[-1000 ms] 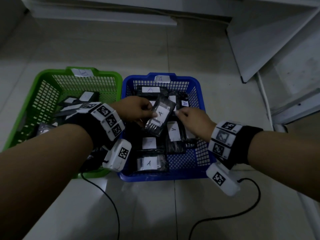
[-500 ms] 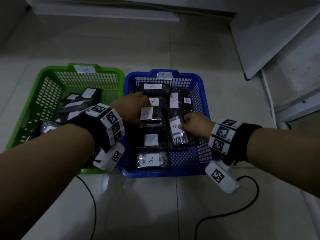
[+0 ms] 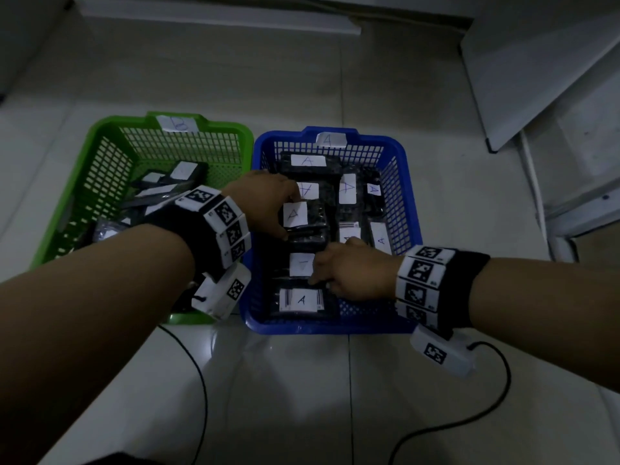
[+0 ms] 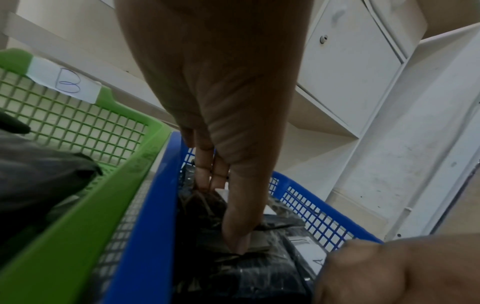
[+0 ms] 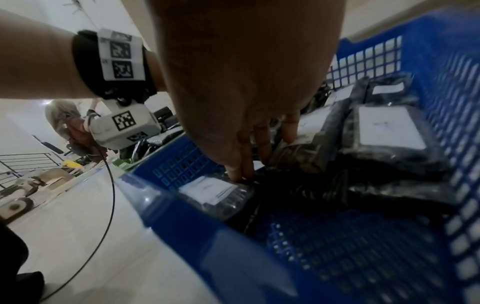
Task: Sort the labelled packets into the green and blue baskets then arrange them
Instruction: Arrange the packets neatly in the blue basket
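Pale tiled floor (image 3: 335, 380), dim light. Blue basket (image 3: 407, 182), tagged A: dark plastic-wrapped packets in rows inside. Green basket (image 3: 100, 156), tagged B, touching its left wall. Left hand (image 3: 265, 203), over the basket's middle, pinches one A packet (image 3: 303, 218) by its edges. Right hand (image 3: 352, 271), near the front wall, fingers curled, tips on a packet (image 3: 302, 265). Judged light, pliable, slick film; take by edges.
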Motion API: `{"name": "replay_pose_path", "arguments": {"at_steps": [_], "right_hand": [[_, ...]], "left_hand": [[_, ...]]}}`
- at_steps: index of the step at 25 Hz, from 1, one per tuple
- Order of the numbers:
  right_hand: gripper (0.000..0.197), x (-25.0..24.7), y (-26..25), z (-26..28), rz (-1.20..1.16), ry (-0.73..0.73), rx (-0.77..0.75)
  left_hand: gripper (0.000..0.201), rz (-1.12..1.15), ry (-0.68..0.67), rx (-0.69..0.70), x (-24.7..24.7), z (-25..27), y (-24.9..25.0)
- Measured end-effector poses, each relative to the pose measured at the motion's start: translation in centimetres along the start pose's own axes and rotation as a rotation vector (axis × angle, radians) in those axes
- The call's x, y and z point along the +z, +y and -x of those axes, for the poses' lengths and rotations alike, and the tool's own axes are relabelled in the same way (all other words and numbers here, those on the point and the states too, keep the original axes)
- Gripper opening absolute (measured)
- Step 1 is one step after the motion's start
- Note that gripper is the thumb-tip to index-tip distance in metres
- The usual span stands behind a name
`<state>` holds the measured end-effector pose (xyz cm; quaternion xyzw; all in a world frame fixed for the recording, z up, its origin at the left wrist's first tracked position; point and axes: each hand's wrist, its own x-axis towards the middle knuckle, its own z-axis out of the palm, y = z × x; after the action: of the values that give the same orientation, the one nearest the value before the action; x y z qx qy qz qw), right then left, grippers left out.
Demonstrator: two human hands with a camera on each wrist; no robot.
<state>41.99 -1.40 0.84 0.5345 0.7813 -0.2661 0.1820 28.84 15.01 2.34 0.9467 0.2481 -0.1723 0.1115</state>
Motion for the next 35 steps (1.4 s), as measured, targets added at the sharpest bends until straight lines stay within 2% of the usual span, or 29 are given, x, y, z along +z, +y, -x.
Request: {"name": "replay_pose_path", "arguments": {"at_steps": [2,5,8,11,13,17,19,21,23,25,27,29,32,35], "right_hand": [[0.047,0.1,0.0,-0.4,0.124,-0.057,-0.019],[0.049,0.1,0.2,-0.6,0.144,-0.062,-0.011],[0.047,0.0,-0.7,-0.9,0.055,-0.054,0.077],[0.048,-0.2,-1.5,-1.2,-0.053,0.049,0.159],[0.042,0.3,-1.9,-1.3,-0.125,0.131,0.157],[0.035,0.8,-1.8,-0.9,-0.196,0.077,0.111],[0.024,0.5,-0.4,-0.1,-0.268,0.223,0.176],[0.019,0.3,1.6,0.8,-0.343,0.437,0.367],[0.045,0.7,2.9,1.3,-0.404,0.475,0.526],[0.078,1.2,3.0,0.9,-0.452,0.408,0.587],[0.097,1.4,2.5,0.1,-0.396,0.355,0.628],[0.103,1.5,2.1,-0.3,-0.306,0.335,0.641],[0.11,1.8,2.0,-0.4,-0.359,0.337,0.617],[0.111,1.8,2.3,0.1,-0.556,0.403,0.607]], "left_hand": [[0.071,-0.008,-0.009,0.023,0.2,0.4,-0.2],[0.072,0.004,-0.016,0.05,0.4,1.0,-0.3],[0.072,0.055,0.005,0.063,0.3,1.6,-0.4],[0.072,0.1,0.037,0.06,0.3,1.8,-0.6],[0.073,0.103,0.048,0.057,0.5,1.9,-0.7],[0.073,0.136,0.048,0.081,0.3,2.1,-0.8],[0.073,0.127,0.036,0.122,0.1,2.4,-0.7],[0.072,0.097,0.004,0.175,0.0,2.6,-0.2],[0.07,0.068,-0.081,0.23,0.3,2.8,0.7],[0.071,-0.007,-0.174,0.257,1.0,2.6,1.6],[0.073,-0.085,-0.206,0.257,1.9,2.5,2.3],[0.08,-0.135,-0.191,0.246,2.5,2.3,2.6],[0.086,-0.191,-0.191,0.225,3.0,2.2,2.9],[0.068,-0.207,-0.189,0.231,3.0,2.0,2.8]]}}
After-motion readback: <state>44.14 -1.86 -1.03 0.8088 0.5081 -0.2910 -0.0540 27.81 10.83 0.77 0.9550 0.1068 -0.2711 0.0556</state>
